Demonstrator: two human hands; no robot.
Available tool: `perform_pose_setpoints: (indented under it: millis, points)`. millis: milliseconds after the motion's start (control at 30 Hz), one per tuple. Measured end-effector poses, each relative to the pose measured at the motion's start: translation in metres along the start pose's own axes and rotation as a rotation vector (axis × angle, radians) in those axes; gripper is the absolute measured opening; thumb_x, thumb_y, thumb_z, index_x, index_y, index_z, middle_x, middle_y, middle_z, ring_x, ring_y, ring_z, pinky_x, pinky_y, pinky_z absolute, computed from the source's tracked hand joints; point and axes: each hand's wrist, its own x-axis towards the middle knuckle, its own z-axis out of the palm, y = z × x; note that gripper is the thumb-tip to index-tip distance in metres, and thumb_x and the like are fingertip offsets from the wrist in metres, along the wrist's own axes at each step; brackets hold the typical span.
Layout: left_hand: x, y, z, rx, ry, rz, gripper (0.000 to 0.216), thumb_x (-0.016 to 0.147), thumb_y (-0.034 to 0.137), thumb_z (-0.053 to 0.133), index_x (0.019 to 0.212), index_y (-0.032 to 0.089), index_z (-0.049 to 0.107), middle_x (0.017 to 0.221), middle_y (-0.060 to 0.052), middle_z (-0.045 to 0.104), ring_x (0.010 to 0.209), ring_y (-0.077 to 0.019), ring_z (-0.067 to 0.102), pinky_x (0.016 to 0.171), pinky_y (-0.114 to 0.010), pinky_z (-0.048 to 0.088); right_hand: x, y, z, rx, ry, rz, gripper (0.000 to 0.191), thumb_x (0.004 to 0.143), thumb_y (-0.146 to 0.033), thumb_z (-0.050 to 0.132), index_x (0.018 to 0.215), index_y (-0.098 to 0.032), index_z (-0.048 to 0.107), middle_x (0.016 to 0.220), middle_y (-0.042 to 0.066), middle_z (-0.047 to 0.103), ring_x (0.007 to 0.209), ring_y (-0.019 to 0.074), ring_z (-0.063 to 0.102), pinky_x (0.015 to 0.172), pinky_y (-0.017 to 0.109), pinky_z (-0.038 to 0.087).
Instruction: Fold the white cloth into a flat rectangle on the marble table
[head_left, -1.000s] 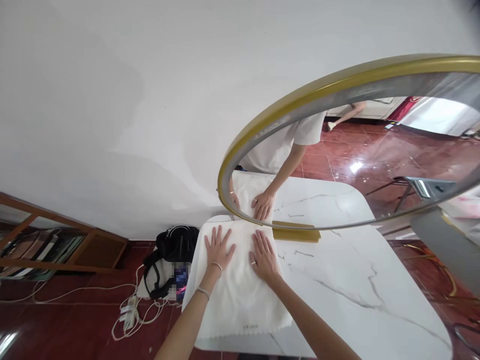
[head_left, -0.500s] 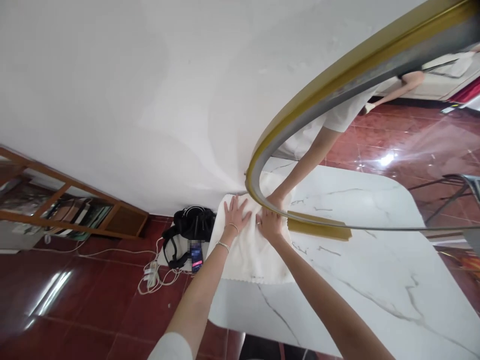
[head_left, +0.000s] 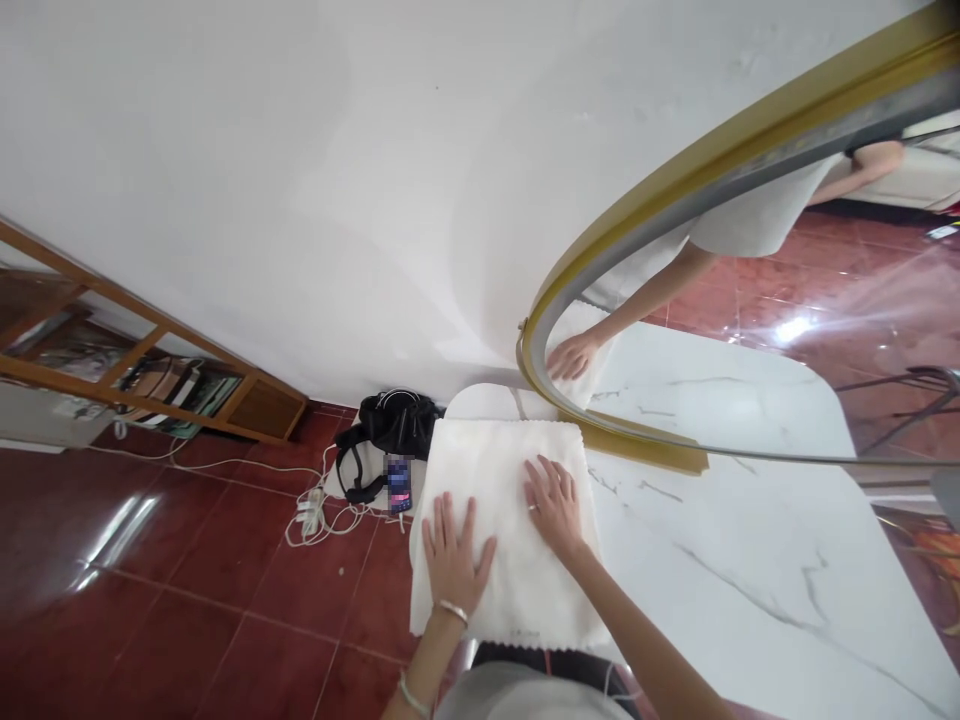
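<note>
A white cloth [head_left: 504, 520] with a scalloped edge lies spread over the left end of the white marbled table [head_left: 720, 570]. My left hand [head_left: 454, 560] rests flat on its lower left part, fingers spread. On the right part of the cloth my right hand [head_left: 553, 505] lies palm down, fingers stretched out, a ring on one of them. Neither hand grips anything. The cloth's near edge reaches the table's front edge, close to my body.
A large gold-framed mirror [head_left: 559, 290] leans over the table's back, reflecting an arm and the room. Left on the floor level are a black bag [head_left: 399, 425], a phone [head_left: 399, 485] and white cables [head_left: 309, 515]. A wooden cabinet [head_left: 262, 405] stands along the wall [head_left: 300, 200].
Both hands and the cloth have moved toward my body, away from the wall. A strip of table now shows behind the cloth, and the cloth looks smoother.
</note>
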Motion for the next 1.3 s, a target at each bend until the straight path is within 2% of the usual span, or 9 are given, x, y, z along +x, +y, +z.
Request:
perform_pose_setpoints:
  millis: [167, 267, 367, 467, 667, 767, 833, 1033, 1300]
  points:
    - [0.056, -0.002, 0.006, -0.004, -0.058, 0.027, 0.062, 0.090, 0.046, 0.047, 0.147, 0.027, 0.032, 0.159, -0.007, 0.013, 0.145, -0.0339, 0.012, 0.115, -0.058, 0.013, 0.040, 0.008, 0.008, 0.051, -0.083, -0.050, 0.046, 0.086, -0.003, 0.034, 0.118, -0.020, 0.062, 0.113, 0.009, 0.062, 0.109, 0.0198, 0.050, 0.093, 0.034, 0.041]
    - [0.092, -0.014, 0.006, -0.001, -0.069, 0.043, 0.058, 0.090, 0.047, 0.046, 0.145, 0.028, 0.036, 0.159, -0.007, 0.016, 0.145, -0.0329, 0.014, 0.115, -0.057, 0.014, 0.066, -0.002, 0.014, 0.037, -0.073, 0.020, 0.041, 0.090, -0.010, 0.035, 0.125, -0.013, 0.057, 0.123, 0.014, 0.056, 0.117, 0.0237, 0.045, 0.098, 0.039, 0.038]
    - [0.107, -0.029, 0.003, -0.005, -0.050, 0.046, 0.057, 0.091, 0.048, 0.045, 0.144, 0.027, 0.037, 0.158, -0.007, 0.017, 0.144, -0.0319, 0.018, 0.113, -0.054, 0.023, 0.063, -0.029, 0.015, 0.025, -0.060, 0.036, 0.047, 0.094, -0.029, 0.040, 0.137, -0.010, 0.045, 0.142, 0.019, 0.041, 0.134, 0.0317, 0.030, 0.107, 0.050, 0.027]
    - [0.086, -0.038, -0.002, -0.007, -0.012, 0.041, 0.057, 0.093, 0.043, 0.042, 0.147, 0.028, 0.031, 0.159, -0.006, 0.012, 0.144, -0.0315, 0.019, 0.112, -0.051, 0.028, 0.025, -0.061, 0.005, 0.058, -0.119, -0.085, 0.059, 0.093, -0.045, 0.042, 0.147, -0.021, 0.032, 0.155, 0.015, 0.023, 0.143, 0.0336, 0.014, 0.112, 0.057, 0.015]
    - [-0.021, -0.035, -0.013, 0.045, 0.042, 0.023, 0.063, 0.096, 0.032, 0.039, 0.151, 0.032, 0.010, 0.160, -0.007, 0.001, 0.145, -0.0350, 0.013, 0.110, -0.060, 0.026, -0.065, -0.086, -0.028, 0.221, -0.389, -0.287, 0.084, 0.082, -0.060, 0.054, 0.151, -0.029, 0.017, 0.159, 0.011, 0.001, 0.144, 0.0357, 0.006, 0.112, 0.061, 0.002]
    - [-0.058, -0.018, -0.012, 0.062, 0.046, -0.028, 0.064, 0.095, 0.031, 0.038, 0.151, 0.034, 0.005, 0.160, -0.007, 0.002, 0.145, -0.0355, 0.009, 0.109, -0.066, 0.023, -0.087, -0.075, -0.039, 0.245, -0.460, -0.355, 0.088, 0.078, -0.058, 0.060, 0.150, -0.031, 0.018, 0.159, 0.010, 0.000, 0.145, 0.0352, 0.006, 0.112, 0.060, 0.001]
    - [-0.064, -0.004, -0.007, 0.041, 0.050, -0.021, 0.066, 0.095, 0.030, 0.040, 0.151, 0.034, 0.004, 0.160, -0.007, 0.002, 0.145, -0.0347, 0.006, 0.109, -0.064, 0.025, -0.095, -0.062, -0.044, 0.214, -0.448, -0.345, 0.083, 0.080, -0.052, 0.061, 0.149, -0.033, 0.020, 0.159, 0.008, 0.003, 0.145, 0.0331, 0.009, 0.114, 0.058, 0.003]
    - [-0.024, 0.054, 0.024, -0.061, -0.012, 0.228, 0.069, 0.092, 0.031, 0.045, 0.151, 0.029, 0.009, 0.160, -0.008, 0.005, 0.145, -0.0349, 0.005, 0.111, -0.059, 0.029, -0.118, -0.004, -0.062, 0.007, -0.271, -0.172, 0.061, 0.094, -0.045, 0.045, 0.149, -0.034, 0.020, 0.158, 0.006, 0.013, 0.145, 0.0286, 0.015, 0.114, 0.053, 0.014]
    - [0.010, 0.136, 0.059, -0.158, -0.082, 0.492, 0.067, 0.093, 0.039, 0.045, 0.151, 0.025, 0.016, 0.159, -0.009, 0.007, 0.145, -0.0355, 0.007, 0.113, -0.057, 0.028, -0.155, 0.054, -0.076, -0.207, -0.094, 0.101, 0.056, 0.095, -0.040, 0.042, 0.148, -0.034, 0.024, 0.157, 0.004, 0.019, 0.143, 0.0270, 0.020, 0.113, 0.050, 0.022]
